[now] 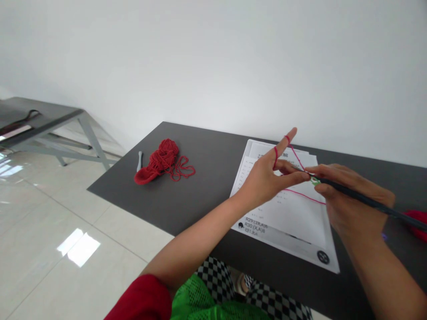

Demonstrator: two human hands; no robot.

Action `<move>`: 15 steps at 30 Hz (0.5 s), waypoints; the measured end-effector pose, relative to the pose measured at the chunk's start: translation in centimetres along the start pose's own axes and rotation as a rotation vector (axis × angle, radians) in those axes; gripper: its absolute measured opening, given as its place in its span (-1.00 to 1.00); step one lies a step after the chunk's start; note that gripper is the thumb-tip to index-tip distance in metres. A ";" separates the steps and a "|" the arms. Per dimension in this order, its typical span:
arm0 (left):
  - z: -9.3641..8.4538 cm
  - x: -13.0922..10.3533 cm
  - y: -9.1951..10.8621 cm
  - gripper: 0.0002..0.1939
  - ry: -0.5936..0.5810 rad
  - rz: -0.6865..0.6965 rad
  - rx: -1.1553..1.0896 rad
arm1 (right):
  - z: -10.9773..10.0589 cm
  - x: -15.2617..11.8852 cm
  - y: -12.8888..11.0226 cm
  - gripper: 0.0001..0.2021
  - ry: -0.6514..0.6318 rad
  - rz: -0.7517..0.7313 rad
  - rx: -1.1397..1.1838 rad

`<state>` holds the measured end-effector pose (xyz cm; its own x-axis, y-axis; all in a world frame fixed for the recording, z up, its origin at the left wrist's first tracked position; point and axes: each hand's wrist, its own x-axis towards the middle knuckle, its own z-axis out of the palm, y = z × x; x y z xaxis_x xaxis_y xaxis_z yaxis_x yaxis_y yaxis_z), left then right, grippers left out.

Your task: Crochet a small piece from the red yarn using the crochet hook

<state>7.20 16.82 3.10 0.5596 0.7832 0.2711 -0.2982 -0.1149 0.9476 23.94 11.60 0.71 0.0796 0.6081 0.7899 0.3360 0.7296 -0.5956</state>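
My left hand (263, 178) points its index finger up, with pinkish-red yarn (296, 156) looped around it. Its thumb and middle finger pinch together near the yarn, at the tip of a dark-handled crochet hook (362, 195). My right hand (350, 200) grips that hook, its thumb and fingers close to a small green and white patch on the handle. One strand of yarn hangs below both hands, across a printed pattern sheet (296, 222) on the table. What exactly sits in the left pinch is too small to make out.
On the dark table (207, 191), a bundle of red yarn (163, 158) lies at left beside a small grey tool (139, 161). More red yarn (416, 218) is at the right edge. A second table (50, 120) stands far left; a white wall is behind.
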 end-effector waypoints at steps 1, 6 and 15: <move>-0.1 0.0 0.1 0.02 -0.016 0.012 0.001 | 0.0 0.0 0.0 -0.71 0.008 0.010 0.002; -0.3 0.0 0.6 0.05 -0.045 0.036 0.019 | 0.1 -0.1 -0.2 -0.73 0.050 -0.016 -0.041; -0.5 0.2 -0.1 0.03 -0.020 -0.056 -0.074 | 0.3 0.0 -0.8 -0.87 0.033 -0.020 -0.097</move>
<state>6.96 17.26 2.98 0.5918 0.7748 0.2224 -0.3223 -0.0255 0.9463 23.36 11.11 1.20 0.1026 0.5820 0.8067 0.4268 0.7068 -0.5642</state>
